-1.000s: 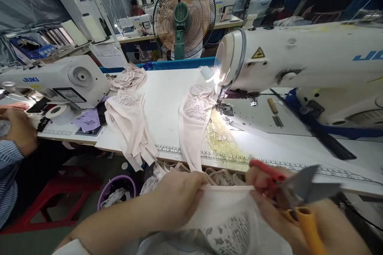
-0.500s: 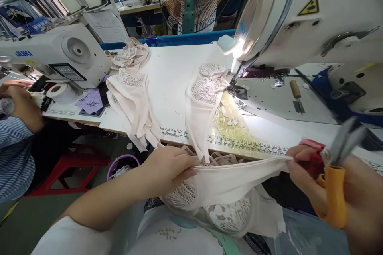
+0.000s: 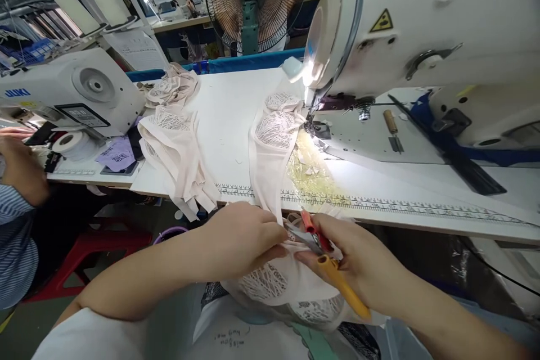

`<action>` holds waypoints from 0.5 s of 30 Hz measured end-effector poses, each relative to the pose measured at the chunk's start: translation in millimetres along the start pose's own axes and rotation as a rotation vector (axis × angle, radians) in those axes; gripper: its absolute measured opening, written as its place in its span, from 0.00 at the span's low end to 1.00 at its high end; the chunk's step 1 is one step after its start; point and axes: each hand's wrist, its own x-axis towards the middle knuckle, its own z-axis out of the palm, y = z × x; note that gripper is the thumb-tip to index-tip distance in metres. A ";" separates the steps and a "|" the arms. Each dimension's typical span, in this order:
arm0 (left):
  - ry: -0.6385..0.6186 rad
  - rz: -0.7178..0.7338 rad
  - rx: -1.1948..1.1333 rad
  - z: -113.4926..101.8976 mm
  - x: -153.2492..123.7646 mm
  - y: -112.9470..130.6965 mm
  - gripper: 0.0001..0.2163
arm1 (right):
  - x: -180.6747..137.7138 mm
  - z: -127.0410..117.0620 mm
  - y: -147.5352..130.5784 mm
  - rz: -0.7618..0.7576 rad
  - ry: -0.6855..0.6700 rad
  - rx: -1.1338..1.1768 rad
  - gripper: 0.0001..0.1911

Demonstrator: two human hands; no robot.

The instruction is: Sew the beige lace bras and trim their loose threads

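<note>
A pale beige lace bra lies across my lap. My left hand pinches its upper edge just below the table's front edge. In my right hand is a pair of scissors with orange and red handles, its blades pointing left to the fabric beside my left fingers. Whether the blades are cutting cannot be made out. Another lace bra piece lies by the sewing machine needle, its strip hanging over the table edge towards my hands.
The sewing machine stands at the right. A stack of bra pieces overhangs the table at left, with another pile behind. A tape ruler runs along the edge. A co-worker's arm is at far left; a fan stands behind.
My right hand has moved left from the bra's far end to beside my left hand, bringing the scissors' blades to the fabric. The stretched edge has slackened. The view has shifted right.
</note>
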 end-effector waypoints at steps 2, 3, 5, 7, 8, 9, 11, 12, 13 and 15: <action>-0.006 0.005 0.145 -0.9 -9.6 -6.0 0.06 | 0.8 -2.6 -1.3 0.010 0.000 -0.032 0.04; -0.011 -0.004 0.199 -2.9 -15.3 -9.4 0.07 | 0.9 -4.3 -2.4 0.019 0.001 -0.030 0.05; -0.023 -0.035 0.251 -9.5 -27.2 -16.1 0.08 | 1.1 -7.1 -5.3 0.039 0.009 0.010 0.07; -0.009 -0.069 0.200 -18.1 -38.4 -21.4 0.10 | 1.7 -9.1 -8.0 0.056 0.024 0.052 0.08; 0.009 -0.082 0.138 -22.4 -43.0 -23.1 0.11 | 2.1 -9.8 -8.6 0.063 0.036 0.068 0.09; 0.035 -0.091 0.060 -26.3 -46.9 -24.0 0.12 | 2.2 -10.4 -8.8 0.067 0.050 0.083 0.10; 0.125 -0.109 -0.110 -31.2 -51.8 -23.0 0.13 | 1.6 -11.0 -7.9 0.076 0.080 0.120 0.11; 0.194 -0.118 -0.187 -31.8 -52.7 -21.0 0.13 | 0.6 -10.9 -7.3 0.080 0.092 0.135 0.12; 0.280 -0.125 -0.259 -30.7 -52.4 -18.3 0.12 | -0.9 -10.4 -6.6 0.081 0.102 0.146 0.13; 0.468 -0.156 -0.399 -23.7 -48.5 -12.1 0.09 | -5.2 -7.9 -5.5 0.076 0.122 0.150 0.15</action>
